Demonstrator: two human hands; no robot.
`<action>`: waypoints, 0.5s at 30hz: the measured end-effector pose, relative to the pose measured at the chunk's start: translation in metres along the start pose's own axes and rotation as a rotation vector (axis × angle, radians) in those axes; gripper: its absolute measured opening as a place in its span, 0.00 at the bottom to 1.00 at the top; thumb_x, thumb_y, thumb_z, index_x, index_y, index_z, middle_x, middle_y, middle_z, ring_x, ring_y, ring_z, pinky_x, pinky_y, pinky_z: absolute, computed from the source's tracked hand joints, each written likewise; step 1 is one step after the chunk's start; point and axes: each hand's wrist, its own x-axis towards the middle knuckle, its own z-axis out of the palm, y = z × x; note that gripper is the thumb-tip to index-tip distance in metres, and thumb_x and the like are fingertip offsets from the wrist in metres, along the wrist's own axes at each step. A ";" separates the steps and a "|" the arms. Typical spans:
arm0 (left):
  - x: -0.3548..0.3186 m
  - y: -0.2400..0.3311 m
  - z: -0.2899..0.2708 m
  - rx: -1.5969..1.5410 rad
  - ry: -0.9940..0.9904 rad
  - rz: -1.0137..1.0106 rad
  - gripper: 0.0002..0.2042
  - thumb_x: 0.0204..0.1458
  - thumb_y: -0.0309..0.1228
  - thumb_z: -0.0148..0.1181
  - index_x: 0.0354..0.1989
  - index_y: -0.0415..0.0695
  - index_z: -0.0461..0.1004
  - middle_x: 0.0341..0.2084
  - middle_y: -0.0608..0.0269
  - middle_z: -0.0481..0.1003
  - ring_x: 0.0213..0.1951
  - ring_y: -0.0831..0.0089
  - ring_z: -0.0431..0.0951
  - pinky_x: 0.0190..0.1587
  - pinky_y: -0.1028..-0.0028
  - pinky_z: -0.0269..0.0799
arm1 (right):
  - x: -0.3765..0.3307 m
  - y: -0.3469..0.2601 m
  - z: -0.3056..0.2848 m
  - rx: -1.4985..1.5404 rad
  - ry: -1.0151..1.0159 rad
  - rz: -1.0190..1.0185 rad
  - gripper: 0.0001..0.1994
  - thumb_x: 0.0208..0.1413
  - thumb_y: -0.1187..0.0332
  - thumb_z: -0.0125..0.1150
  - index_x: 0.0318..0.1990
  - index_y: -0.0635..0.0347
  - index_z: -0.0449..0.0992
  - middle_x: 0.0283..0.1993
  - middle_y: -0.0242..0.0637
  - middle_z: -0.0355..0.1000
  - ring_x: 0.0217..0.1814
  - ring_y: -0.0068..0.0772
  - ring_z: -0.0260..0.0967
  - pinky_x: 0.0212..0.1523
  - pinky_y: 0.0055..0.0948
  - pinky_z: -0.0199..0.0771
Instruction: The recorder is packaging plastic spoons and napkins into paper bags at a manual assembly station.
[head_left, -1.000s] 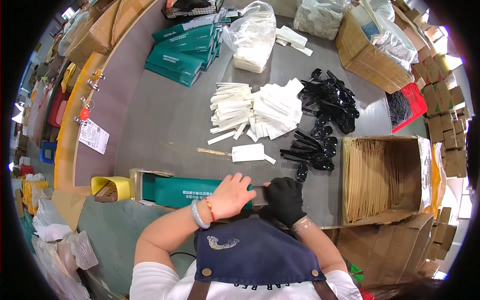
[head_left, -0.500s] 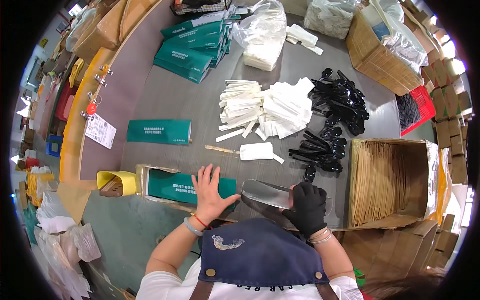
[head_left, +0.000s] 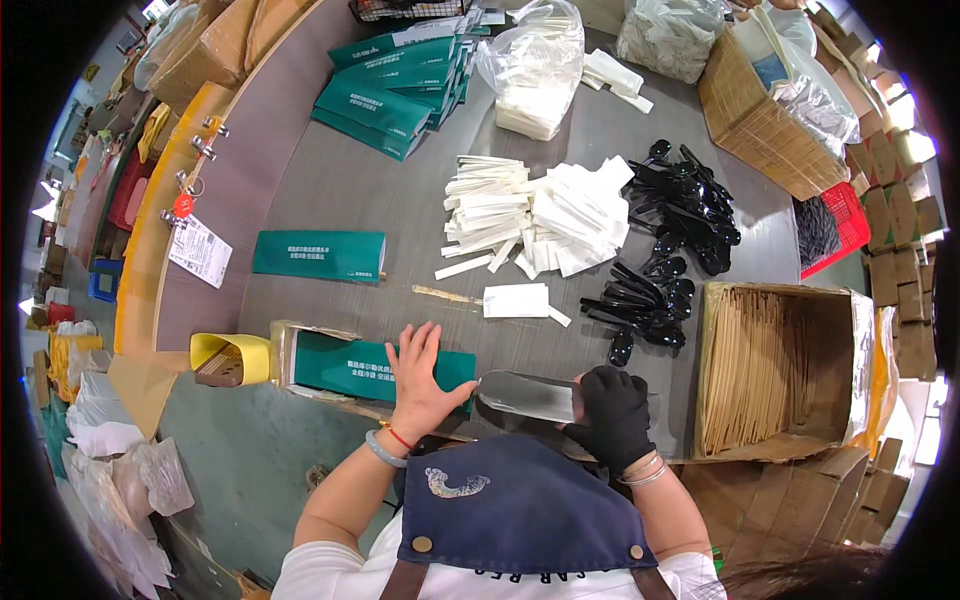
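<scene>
Head view, single camera. Left hand (head_left: 420, 385): bare, grip open, fingers spread, resting over the right part of a printed green sleeve (head_left: 345, 362). That sleeve lies flat in a long cardboard holder (head_left: 284, 355) at the near left edge of the bench (head_left: 350, 205). Right hand (head_left: 612, 412): black glove, grip closed on the right end of a shiny strip (head_left: 525, 394) with a rounded tip. The tip points left, just beside the sleeve's right end and the left thumb; whether it touches either cannot be told. Material of the strip: unclear.

Surroundings: second green sleeve (head_left: 318, 256) apart on the far side of the holder; white paper packets (head_left: 575, 220) mid-bench; black spoons (head_left: 685, 205) to their right; carton of wooden sticks (head_left: 860, 350) at near right.

Risks (judgement). If the strip were pushed left off-line, its tip could catch the sleeve's edge and crease or tear it. Light pressure from the spread fingers could let the sleeve slide or bunch in the holder. The thumb lies close to the tip's path, so a slip of the glove could knock it. The sleeve's right part reaches beyond the holder and might buckle there.
</scene>
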 end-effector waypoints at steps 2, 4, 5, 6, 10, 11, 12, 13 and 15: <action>0.002 0.011 -0.005 0.011 -0.010 -0.016 0.50 0.32 0.49 0.77 0.64 0.38 0.60 0.63 0.53 0.60 0.68 0.48 0.52 0.67 0.40 0.35 | 0.001 0.001 0.001 0.012 -0.003 -0.020 0.31 0.28 0.53 0.77 0.43 0.52 0.73 0.40 0.34 0.68 0.44 0.40 0.68 0.45 0.41 0.60; 0.003 0.014 -0.006 0.023 -0.019 -0.033 0.50 0.32 0.48 0.77 0.64 0.38 0.60 0.63 0.53 0.60 0.68 0.48 0.51 0.68 0.40 0.35 | 0.002 0.001 -0.003 -0.041 0.008 0.019 0.31 0.28 0.53 0.77 0.44 0.52 0.73 0.40 0.34 0.68 0.44 0.41 0.67 0.45 0.41 0.61; 0.002 0.013 -0.005 0.017 -0.020 -0.029 0.50 0.32 0.48 0.76 0.64 0.38 0.60 0.63 0.53 0.60 0.68 0.49 0.51 0.68 0.41 0.34 | 0.002 0.003 -0.003 -0.040 0.008 0.018 0.31 0.28 0.53 0.77 0.44 0.52 0.73 0.40 0.34 0.68 0.44 0.41 0.67 0.45 0.41 0.61; 0.002 0.012 -0.005 0.010 -0.022 -0.025 0.50 0.33 0.48 0.76 0.65 0.38 0.59 0.63 0.53 0.60 0.68 0.49 0.51 0.68 0.41 0.34 | 0.001 0.005 -0.004 -0.038 0.008 0.026 0.31 0.28 0.53 0.77 0.44 0.53 0.73 0.41 0.34 0.68 0.45 0.41 0.67 0.45 0.41 0.61; 0.003 0.009 -0.006 -0.028 -0.041 -0.024 0.50 0.33 0.49 0.76 0.65 0.37 0.59 0.63 0.52 0.60 0.69 0.49 0.50 0.68 0.42 0.33 | 0.001 0.003 -0.007 0.005 0.017 -0.004 0.31 0.27 0.54 0.77 0.43 0.53 0.73 0.42 0.35 0.69 0.45 0.41 0.68 0.46 0.42 0.62; 0.003 0.009 -0.007 -0.032 -0.043 -0.020 0.50 0.34 0.50 0.76 0.65 0.37 0.59 0.64 0.52 0.60 0.69 0.49 0.50 0.68 0.42 0.32 | 0.001 0.002 -0.006 0.006 0.016 -0.004 0.31 0.27 0.54 0.77 0.43 0.53 0.73 0.42 0.35 0.69 0.45 0.41 0.68 0.46 0.42 0.62; 0.003 0.009 -0.007 -0.035 -0.046 -0.017 0.50 0.34 0.50 0.75 0.65 0.36 0.59 0.64 0.52 0.60 0.69 0.49 0.50 0.68 0.42 0.32 | 0.002 0.001 -0.005 0.010 0.017 -0.009 0.31 0.27 0.54 0.77 0.43 0.54 0.73 0.41 0.35 0.69 0.45 0.42 0.68 0.46 0.42 0.62; 0.003 0.008 -0.007 -0.035 -0.046 -0.017 0.50 0.34 0.50 0.75 0.65 0.36 0.59 0.64 0.52 0.60 0.69 0.49 0.50 0.68 0.42 0.32 | 0.002 0.000 -0.005 0.014 0.017 -0.014 0.31 0.27 0.54 0.77 0.43 0.54 0.73 0.41 0.35 0.69 0.45 0.42 0.68 0.46 0.42 0.62; 0.003 0.006 -0.006 -0.052 -0.048 -0.013 0.50 0.34 0.50 0.75 0.65 0.36 0.59 0.64 0.51 0.59 0.69 0.48 0.50 0.69 0.42 0.31 | 0.002 -0.001 -0.002 0.013 0.003 -0.012 0.31 0.27 0.54 0.77 0.43 0.54 0.73 0.41 0.35 0.70 0.44 0.42 0.68 0.46 0.42 0.62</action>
